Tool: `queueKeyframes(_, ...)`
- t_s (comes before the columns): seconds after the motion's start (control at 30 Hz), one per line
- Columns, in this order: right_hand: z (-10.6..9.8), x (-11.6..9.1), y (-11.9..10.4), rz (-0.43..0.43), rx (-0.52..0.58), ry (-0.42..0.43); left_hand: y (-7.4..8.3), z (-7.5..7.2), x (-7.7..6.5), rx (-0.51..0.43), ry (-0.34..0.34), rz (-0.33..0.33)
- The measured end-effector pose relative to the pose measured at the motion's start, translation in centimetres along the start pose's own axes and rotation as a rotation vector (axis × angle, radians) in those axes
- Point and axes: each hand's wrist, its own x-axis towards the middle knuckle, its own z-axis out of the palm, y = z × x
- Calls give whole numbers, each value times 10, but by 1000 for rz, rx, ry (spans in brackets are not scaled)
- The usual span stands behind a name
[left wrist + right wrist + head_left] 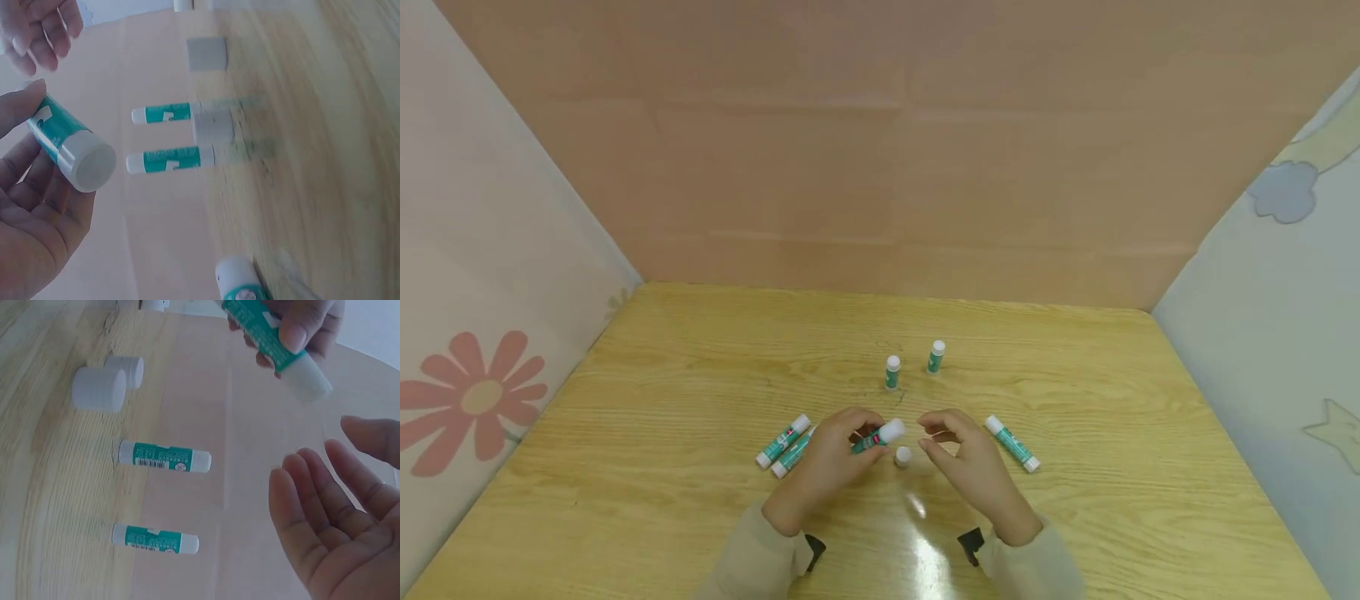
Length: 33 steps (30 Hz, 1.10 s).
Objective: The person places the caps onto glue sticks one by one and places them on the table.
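A green-and-white glue stick [871,441] is tilted in my left hand [835,450], pinched between thumb and fingers. Its white end [306,378] points toward my right hand [968,462], which is a short way off with loosely bent fingers and nothing in them. Below the gap between the hands, a short white cap [903,456] stands on the table. Two such white pieces show in the right wrist view, a nearer cap [99,389] and a farther one [125,372]. The right palm [356,550] faces that camera.
Farther back, two glue sticks stand upright, one left [892,373] and one right [936,357]. Two more lie left of my left hand, an outer one [782,442] and a partly hidden one [792,454]. Another glue stick [1012,444] lies to the right on the wooden table [1112,467].
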Motion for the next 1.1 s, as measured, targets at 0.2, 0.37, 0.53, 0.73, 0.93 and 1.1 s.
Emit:
queueKeyframes(0.2,-6,-1,3,-46,-73,21,-5,-7,-4,-1,31,5)
queueKeyframes(0.37,-9,-2,5,-58,-125,3,-8,-14,-8,-12,55,-56)
queueKeyframes(0.53,-11,-4,8,-62,-156,-4,-10,-21,-11,-6,66,-111)
queueKeyframes(0.73,-11,-5,10,-62,-176,-21,-12,-27,-13,-2,72,-177)
queueKeyframes(0.93,-12,-7,13,-33,-174,-29,-16,-33,-15,25,125,-216)
queueKeyframes(1.1,-12,-8,15,-87,-183,-9,-20,-39,-17,37,160,-230)
